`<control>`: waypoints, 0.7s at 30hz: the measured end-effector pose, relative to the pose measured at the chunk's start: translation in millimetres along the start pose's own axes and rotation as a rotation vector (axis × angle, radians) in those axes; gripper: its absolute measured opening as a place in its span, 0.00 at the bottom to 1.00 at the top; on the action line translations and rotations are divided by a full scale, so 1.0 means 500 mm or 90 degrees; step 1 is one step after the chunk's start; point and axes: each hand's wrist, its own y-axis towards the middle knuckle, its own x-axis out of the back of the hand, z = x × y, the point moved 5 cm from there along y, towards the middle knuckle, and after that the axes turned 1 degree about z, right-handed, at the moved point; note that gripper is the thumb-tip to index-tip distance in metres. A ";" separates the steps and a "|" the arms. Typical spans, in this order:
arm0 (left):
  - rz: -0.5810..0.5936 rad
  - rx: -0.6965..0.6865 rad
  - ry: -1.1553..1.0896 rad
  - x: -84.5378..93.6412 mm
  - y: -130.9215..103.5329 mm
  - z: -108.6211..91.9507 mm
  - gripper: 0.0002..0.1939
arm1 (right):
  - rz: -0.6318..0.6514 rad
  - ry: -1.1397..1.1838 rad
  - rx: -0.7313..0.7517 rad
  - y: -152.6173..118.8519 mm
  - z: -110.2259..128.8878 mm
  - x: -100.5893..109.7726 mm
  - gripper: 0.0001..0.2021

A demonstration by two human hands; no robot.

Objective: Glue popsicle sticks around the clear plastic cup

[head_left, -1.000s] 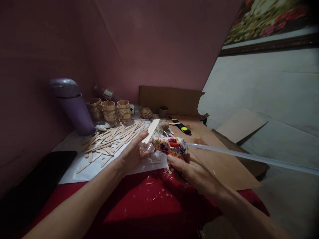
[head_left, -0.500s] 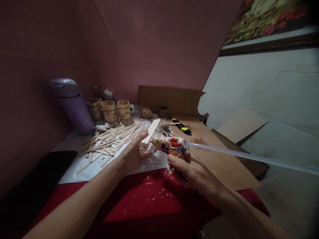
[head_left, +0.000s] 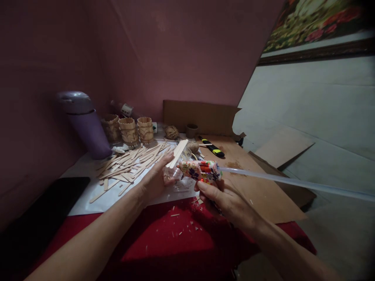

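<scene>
My right hand (head_left: 225, 197) is closed round the handle of a flower-patterned glue gun (head_left: 191, 170). A long translucent glue stick (head_left: 272, 178) juts from its back end, and a small red light glows near my thumb. My left hand (head_left: 159, 175) grips a clear plastic cup-like piece (head_left: 175, 173), partly hidden by fingers and gun. Pale craft sticks (head_left: 178, 153) stand against that piece, by my left thumb. The gun's nozzle points at the clear piece; whether they touch I cannot tell. Loose craft sticks (head_left: 129, 166) lie heaped left of my left hand.
Stick-covered cups (head_left: 145, 130), a purple flask (head_left: 89, 130) and a twine ball (head_left: 171, 132) stand at the back. A black-and-yellow utility knife (head_left: 213, 147) rests on the cardboard (head_left: 258, 187). Wood scraps dot the red cloth (head_left: 164, 249). A dark flat object (head_left: 49, 210) lies at left.
Both hands, the glue gun and the clear piece keep nearly the same place. No clear movement shows beyond a very slight shift of the view.
</scene>
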 end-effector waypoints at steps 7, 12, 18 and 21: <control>-0.039 0.011 0.033 -0.007 -0.007 0.000 0.24 | 0.009 -0.022 -0.001 -0.003 0.010 -0.001 0.24; -0.041 0.047 0.058 -0.006 -0.007 0.004 0.25 | 0.022 -0.065 -0.007 -0.007 0.021 -0.003 0.25; -0.062 0.015 0.041 -0.005 -0.009 -0.005 0.24 | 0.033 -0.057 -0.009 -0.008 0.023 -0.005 0.25; -0.044 0.022 0.032 -0.005 -0.007 -0.002 0.23 | 0.037 -0.060 -0.008 -0.008 0.022 -0.005 0.26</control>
